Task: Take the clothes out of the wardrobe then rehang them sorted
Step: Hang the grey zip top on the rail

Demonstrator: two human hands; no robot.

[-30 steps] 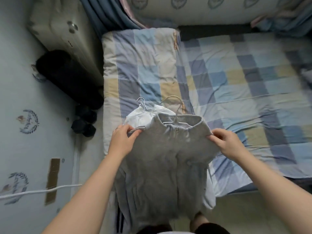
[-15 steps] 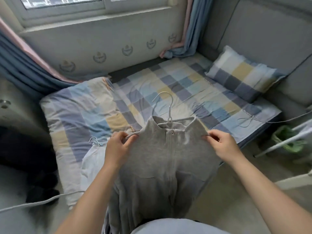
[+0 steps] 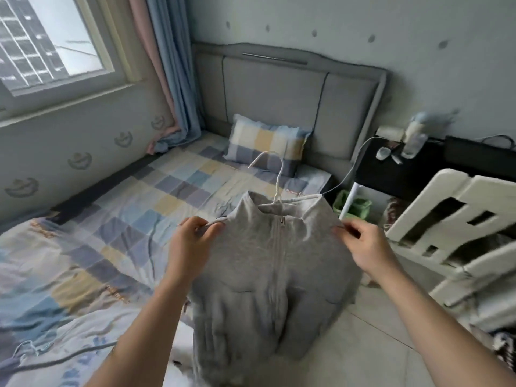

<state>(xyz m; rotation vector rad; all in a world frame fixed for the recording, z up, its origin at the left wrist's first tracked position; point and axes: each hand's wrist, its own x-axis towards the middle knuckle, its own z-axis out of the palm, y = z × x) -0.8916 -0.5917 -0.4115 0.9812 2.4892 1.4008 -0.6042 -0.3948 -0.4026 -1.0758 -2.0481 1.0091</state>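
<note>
Beside the blue-checked bed (image 3: 134, 199), left hand (image 3: 192, 245) and right hand (image 3: 365, 247) pinch the shoulders of the grey zip-up jacket (image 3: 268, 272), fingers (image 3: 192, 222) curled on cloth, probably to square it on its white wire hanger (image 3: 277, 185).

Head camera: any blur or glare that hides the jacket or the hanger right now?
Head view: soft daylight from the window, no glare; the grey jacket, its hanger, the left hand and the right hand are readable; the white frame at the right edge is motion-smeared; wide-angle bending toward the edges.
</note>
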